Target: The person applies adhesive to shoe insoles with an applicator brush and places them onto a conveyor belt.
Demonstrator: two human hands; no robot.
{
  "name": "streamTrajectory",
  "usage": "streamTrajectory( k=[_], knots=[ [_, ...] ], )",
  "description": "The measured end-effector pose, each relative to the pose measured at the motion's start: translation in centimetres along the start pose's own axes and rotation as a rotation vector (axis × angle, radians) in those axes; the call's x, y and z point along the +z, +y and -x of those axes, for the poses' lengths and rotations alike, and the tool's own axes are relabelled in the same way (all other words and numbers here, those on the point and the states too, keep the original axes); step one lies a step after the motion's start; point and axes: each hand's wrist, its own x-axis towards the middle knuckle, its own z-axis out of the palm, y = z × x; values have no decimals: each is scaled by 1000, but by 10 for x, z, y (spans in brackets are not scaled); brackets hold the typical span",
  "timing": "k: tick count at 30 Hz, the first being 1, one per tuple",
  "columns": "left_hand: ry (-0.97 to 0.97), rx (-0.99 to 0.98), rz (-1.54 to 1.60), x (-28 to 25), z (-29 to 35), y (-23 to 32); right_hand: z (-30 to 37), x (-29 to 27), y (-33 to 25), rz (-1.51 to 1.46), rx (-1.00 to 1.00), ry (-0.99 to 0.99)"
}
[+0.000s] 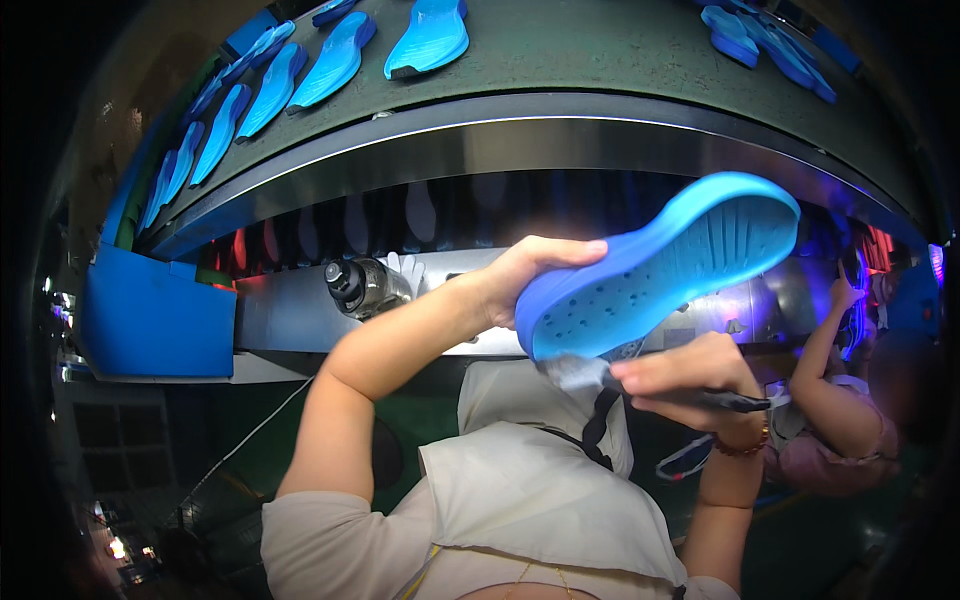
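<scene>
My left hand grips a blue shoe sole by its near left side, the thumb lying along the edge. The sole is tilted up, and its cupped inner face shows small holes at one end and ridges at the other. In my right hand is a brush with a dark handle, and its pale, blurred bristles meet the sole's lower near end. The fingers of that hand are closed round the handle.
Ahead, a green conveyor belt carries several blue soles behind a metal rail. Below it, a metal shelf holds a dark-lidded bottle and a white glove. A co-worker's arm is at the right.
</scene>
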Motion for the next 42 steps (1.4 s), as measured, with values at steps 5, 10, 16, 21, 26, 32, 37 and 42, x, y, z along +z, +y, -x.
streamTrajectory(
  k=[5, 10, 16, 21, 26, 32, 37, 42],
  knots=[
    [34, -214, -154, 12, 6, 16, 2, -22, 1, 32, 11, 10],
    [43, -151, -288, 8, 18, 16, 9, -27, -8, 151, 68, -213],
    [30, -78, -303, -11, 20, 15, 21, -23, -2, 193, 99, -135],
    [204, -13, -136, -19, 29, 19, 28, -32, 14, 3, 322, 136],
    [302, 299, -246, -44, 29, 6, 27, -24, 1, 88, -123, 205],
    [-166, 440, 451, -21, -37, -59, 0, -2, 43, 56, 179, 541],
    [84, 509, 428, -31, -41, -55, 8, 31, 26, 491, -147, 239],
    [-17, 556, 418, -15, -38, -49, 4, 0, 10, 213, -20, 248]
  ],
)
